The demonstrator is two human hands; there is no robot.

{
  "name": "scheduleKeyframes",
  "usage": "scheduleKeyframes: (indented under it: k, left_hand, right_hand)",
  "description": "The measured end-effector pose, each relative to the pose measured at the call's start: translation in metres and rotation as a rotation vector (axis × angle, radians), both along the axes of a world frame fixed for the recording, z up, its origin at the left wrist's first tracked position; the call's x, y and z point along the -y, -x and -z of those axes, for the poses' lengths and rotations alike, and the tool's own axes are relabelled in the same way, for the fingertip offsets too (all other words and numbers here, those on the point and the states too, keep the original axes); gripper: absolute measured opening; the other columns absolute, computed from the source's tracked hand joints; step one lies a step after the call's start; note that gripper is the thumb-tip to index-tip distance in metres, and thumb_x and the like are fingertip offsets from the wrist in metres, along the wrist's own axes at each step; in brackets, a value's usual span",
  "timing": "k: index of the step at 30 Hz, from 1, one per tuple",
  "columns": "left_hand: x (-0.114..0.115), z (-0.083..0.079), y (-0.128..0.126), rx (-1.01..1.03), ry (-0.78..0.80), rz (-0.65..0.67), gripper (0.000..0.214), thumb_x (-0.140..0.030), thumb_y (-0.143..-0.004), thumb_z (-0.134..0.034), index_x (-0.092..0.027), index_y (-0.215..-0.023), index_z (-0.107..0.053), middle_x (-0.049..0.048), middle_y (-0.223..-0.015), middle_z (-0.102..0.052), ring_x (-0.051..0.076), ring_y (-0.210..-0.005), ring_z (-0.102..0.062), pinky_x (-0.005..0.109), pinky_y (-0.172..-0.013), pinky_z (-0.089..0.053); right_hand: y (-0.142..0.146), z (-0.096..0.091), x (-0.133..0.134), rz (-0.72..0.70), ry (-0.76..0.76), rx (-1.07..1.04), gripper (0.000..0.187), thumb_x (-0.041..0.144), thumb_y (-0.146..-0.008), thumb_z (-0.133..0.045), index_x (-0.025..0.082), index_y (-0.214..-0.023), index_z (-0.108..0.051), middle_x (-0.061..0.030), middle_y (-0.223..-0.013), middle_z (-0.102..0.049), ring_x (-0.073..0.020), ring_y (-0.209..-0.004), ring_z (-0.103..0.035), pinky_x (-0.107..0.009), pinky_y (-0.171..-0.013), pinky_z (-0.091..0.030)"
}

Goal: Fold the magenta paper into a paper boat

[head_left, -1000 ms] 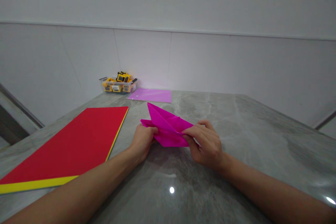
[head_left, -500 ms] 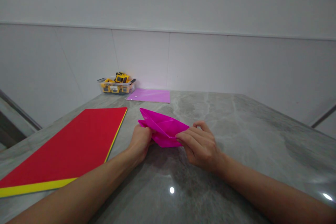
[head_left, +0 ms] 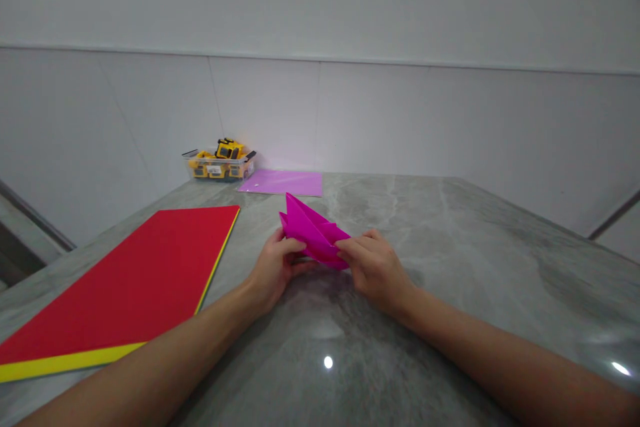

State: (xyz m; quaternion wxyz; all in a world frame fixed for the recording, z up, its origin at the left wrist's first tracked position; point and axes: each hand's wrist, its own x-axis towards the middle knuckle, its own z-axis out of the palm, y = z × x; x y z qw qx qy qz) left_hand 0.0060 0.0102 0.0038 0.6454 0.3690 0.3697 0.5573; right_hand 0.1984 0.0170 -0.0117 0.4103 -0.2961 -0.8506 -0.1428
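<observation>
A folded piece of magenta paper (head_left: 313, 235) sits just above the grey table (head_left: 450, 247), near its middle, one pointed corner sticking up. The left hand (head_left: 273, 269) pinches its left end between thumb and fingers, and the right hand (head_left: 375, 268) pinches its right end the same way. To the left lies a red sheet (head_left: 135, 280) over a yellow sheet (head_left: 65, 361). Farther back a pale purple sheet (head_left: 281, 182) lies flat, beside a clear box (head_left: 220, 167) of yellow toy trucks against the wall.
</observation>
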Motion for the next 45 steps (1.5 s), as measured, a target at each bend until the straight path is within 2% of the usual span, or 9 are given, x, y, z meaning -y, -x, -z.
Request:
scheduleKeyframes:
  k: [4,9,19,24,29,36,39,42,45]
  left_hand:
    - [0.003,0.001,-0.003,-0.029,-0.037,0.015,0.044,-0.022,-0.07,-0.073,-0.015,-0.11,-0.055,0.0101,-0.102,-0.069,0.021,-0.087,-0.066,0.034,-0.077,-0.057]
    - [0.0,0.007,-0.007,-0.12,-0.101,-0.085,0.041,-0.026,-0.074,-0.074,-0.017,-0.107,-0.053,0.01,-0.11,-0.065,0.02,-0.091,-0.064,0.037,-0.079,-0.057]
    - [-0.001,0.01,-0.007,-0.157,-0.162,-0.086,0.038,-0.023,-0.072,-0.073,-0.018,-0.103,-0.052,0.005,-0.101,-0.064,0.019,-0.089,-0.064,0.034,-0.075,-0.056]
    - [0.002,0.008,-0.007,-0.183,-0.234,-0.054,0.044,-0.03,-0.073,-0.077,-0.018,-0.106,-0.05,0.006,-0.102,-0.065,0.02,-0.091,-0.064,0.036,-0.078,-0.056]
    - [0.004,0.007,-0.009,-0.186,-0.216,-0.089,0.046,-0.036,-0.074,-0.076,-0.018,-0.108,-0.051,0.0076,-0.104,-0.064,0.021,-0.091,-0.063,0.036,-0.075,-0.056]
    - [0.002,0.009,-0.008,-0.2,-0.208,-0.121,0.033,-0.022,-0.071,-0.068,-0.018,-0.099,-0.053,0.001,-0.09,-0.063,0.015,-0.076,-0.059,0.028,-0.065,-0.053]
    - [-0.001,0.01,-0.005,-0.174,-0.24,-0.142,0.031,-0.018,-0.066,-0.064,-0.019,-0.095,-0.053,-0.0028,-0.081,-0.06,0.013,-0.07,-0.057,0.025,-0.062,-0.05]
    - [-0.002,0.01,-0.001,-0.112,-0.22,-0.152,0.027,-0.018,-0.066,-0.059,-0.02,-0.091,-0.052,-0.0051,-0.072,-0.058,0.012,-0.062,-0.054,0.023,-0.059,-0.048]
    - [0.0,0.007,0.0,-0.097,-0.143,-0.173,0.032,-0.021,-0.065,-0.056,-0.018,-0.097,-0.055,-0.0018,-0.074,-0.063,0.016,-0.066,-0.06,0.027,-0.063,-0.05]
  right_hand:
    - [-0.002,0.002,-0.003,-0.006,0.035,-0.006,0.022,0.009,-0.094,-0.043,0.018,-0.098,-0.062,-0.0036,-0.08,-0.073,-0.0168,-0.066,-0.063,-0.031,-0.068,-0.038]
    - [-0.001,0.004,-0.003,0.06,0.034,-0.028,0.019,0.011,-0.093,-0.045,0.016,-0.093,-0.063,-0.0039,-0.069,-0.07,-0.0173,-0.058,-0.06,-0.032,-0.064,-0.039]
    - [-0.001,0.006,0.001,0.102,0.024,-0.037,0.018,0.012,-0.093,-0.048,0.014,-0.095,-0.065,-0.0051,-0.069,-0.069,-0.0177,-0.058,-0.06,-0.033,-0.065,-0.039]
    - [0.0,0.0,0.002,0.0,0.005,0.08,0.027,0.004,-0.088,-0.041,0.015,-0.095,-0.064,-0.0047,-0.073,-0.07,-0.017,-0.062,-0.06,-0.033,-0.069,-0.036]
    - [0.001,-0.002,0.003,-0.063,0.023,0.163,0.028,0.004,-0.087,-0.043,0.016,-0.101,-0.064,-0.0037,-0.077,-0.07,-0.0167,-0.068,-0.061,-0.034,-0.074,-0.035]
    - [0.004,-0.001,0.006,-0.111,0.06,0.192,0.023,0.01,-0.093,-0.046,0.018,-0.103,-0.065,-0.0031,-0.08,-0.072,-0.0154,-0.071,-0.063,-0.036,-0.082,-0.036]
    - [0.007,-0.002,0.009,-0.189,0.061,0.084,0.015,0.018,-0.096,-0.05,0.018,-0.099,-0.065,-0.0035,-0.082,-0.074,-0.0151,-0.07,-0.064,-0.037,-0.083,-0.039]
    - [0.008,-0.004,0.014,-0.256,0.076,-0.146,0.011,0.018,-0.094,-0.053,0.019,-0.09,-0.064,-0.0007,-0.073,-0.07,-0.0128,-0.062,-0.06,-0.034,-0.073,-0.043]
    - [0.009,-0.004,0.016,-0.18,0.275,-0.32,0.009,0.025,-0.088,-0.059,0.02,-0.094,-0.063,0.0006,-0.068,-0.06,-0.014,-0.063,-0.056,-0.031,-0.066,-0.045]
